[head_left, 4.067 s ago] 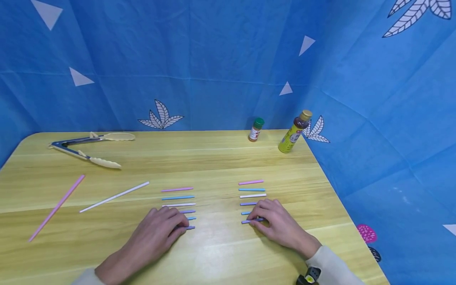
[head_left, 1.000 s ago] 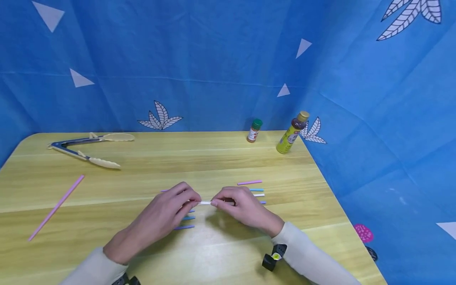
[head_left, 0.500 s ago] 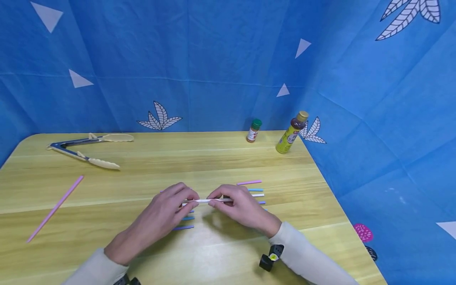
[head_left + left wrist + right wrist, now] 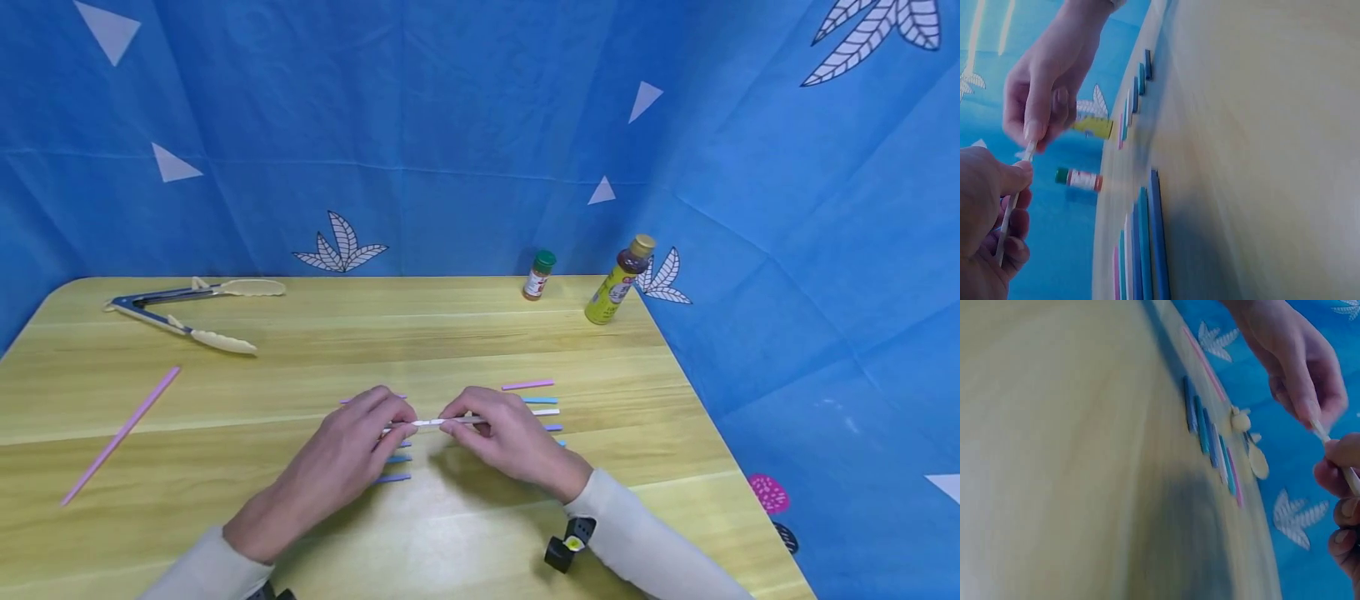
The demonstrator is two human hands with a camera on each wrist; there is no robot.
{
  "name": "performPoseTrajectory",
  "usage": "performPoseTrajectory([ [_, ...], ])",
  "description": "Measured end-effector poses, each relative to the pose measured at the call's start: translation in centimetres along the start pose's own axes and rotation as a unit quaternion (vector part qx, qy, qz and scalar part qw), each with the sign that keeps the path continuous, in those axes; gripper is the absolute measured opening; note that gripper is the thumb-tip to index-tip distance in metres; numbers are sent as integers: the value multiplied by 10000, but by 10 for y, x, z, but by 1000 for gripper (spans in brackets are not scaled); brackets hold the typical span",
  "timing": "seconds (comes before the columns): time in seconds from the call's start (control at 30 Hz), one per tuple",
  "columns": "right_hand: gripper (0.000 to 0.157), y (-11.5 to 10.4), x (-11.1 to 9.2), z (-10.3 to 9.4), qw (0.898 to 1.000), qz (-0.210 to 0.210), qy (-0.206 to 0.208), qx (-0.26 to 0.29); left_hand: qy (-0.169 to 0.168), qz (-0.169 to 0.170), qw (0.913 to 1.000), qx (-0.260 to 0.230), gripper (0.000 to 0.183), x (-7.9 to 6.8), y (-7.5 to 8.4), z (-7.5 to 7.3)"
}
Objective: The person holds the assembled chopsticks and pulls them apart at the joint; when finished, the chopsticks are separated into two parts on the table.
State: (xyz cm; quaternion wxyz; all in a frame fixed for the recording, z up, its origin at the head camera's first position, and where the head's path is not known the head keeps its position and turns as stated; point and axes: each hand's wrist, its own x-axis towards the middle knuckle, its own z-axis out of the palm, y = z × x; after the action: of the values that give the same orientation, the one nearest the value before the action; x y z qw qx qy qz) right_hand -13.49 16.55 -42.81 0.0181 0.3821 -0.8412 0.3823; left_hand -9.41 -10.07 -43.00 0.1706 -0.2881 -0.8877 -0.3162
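Both hands pinch one thin white straw (image 4: 429, 422) a little above the table, their fingertips a short gap apart. The left hand (image 4: 337, 450) grips its left part and the right hand (image 4: 516, 437) its right part. The short bit between them looks flattened, with a faint mark near the middle; whether it is torn I cannot tell. In the left wrist view, the straw's (image 4: 1009, 222) rear end runs under the left fingers. Short straw pieces in pink, blue, white and purple lie in two rows, the left row (image 4: 1141, 244) and the right row (image 4: 1135, 94), each partly hidden by a hand in the head view.
A long pink straw (image 4: 120, 436) lies at the left of the wooden table (image 4: 450, 342). Spread tongs (image 4: 187, 310) rest at the back left. A green-capped spice jar (image 4: 537, 275) and a yellow-green bottle (image 4: 619, 280) stand at the back right.
About four seconds ago the hands were at the nearest pieces of the two rows; the white straw lay on the table at left. Now both hands hold it midway; only slight shifts in the last second.
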Motion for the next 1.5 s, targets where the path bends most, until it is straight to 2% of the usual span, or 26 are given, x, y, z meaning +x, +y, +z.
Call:
performPoseTrajectory([
  [0.2, 6, 22, -11, -23, 9989, 287, 372, 25, -212, -838, 9962, 115, 6, -4, -18, -19],
  [0.4, 11, 53, -17, -44, 9961, 671, 560, -74, -525, -1260, 9906, -84, 12, 3, -40, -30],
  [0.53, 14, 71, -18, -55, 9945, 866, 560, -180, -683, -1481, 9864, -184, 15, 12, -55, -31],
  [0.67, 13, 85, -17, -63, 9926, 1122, 438, -173, -713, -1675, 9831, -205, 13, 23, -68, -26],
  [0.8, 10, 99, -16, -67, 9894, 1406, 329, -124, -918, -1872, 9777, -231, 13, 33, -76, -19],
  [0.9, 10, 108, -16, -69, 9873, 1570, 216, -61, -1105, -1916, 9750, -216, 13, 38, -82, -11],
  [1.13, 11, 121, -13, -67, 9823, 1872, -61, -43, -1317, -1732, 9760, -122, 10, 41, -91, 8],
  [1.33, 10, 129, -9, -65, 9811, 1935, -58, -68, -1449, -1621, 9761, -48, 6, 43, -88, 18],
  [1.5, 10, 132, -6, -62, 9799, 1994, -90, -52, -1472, -1657, 9751, 89, 7, 45, -85, 22],
])
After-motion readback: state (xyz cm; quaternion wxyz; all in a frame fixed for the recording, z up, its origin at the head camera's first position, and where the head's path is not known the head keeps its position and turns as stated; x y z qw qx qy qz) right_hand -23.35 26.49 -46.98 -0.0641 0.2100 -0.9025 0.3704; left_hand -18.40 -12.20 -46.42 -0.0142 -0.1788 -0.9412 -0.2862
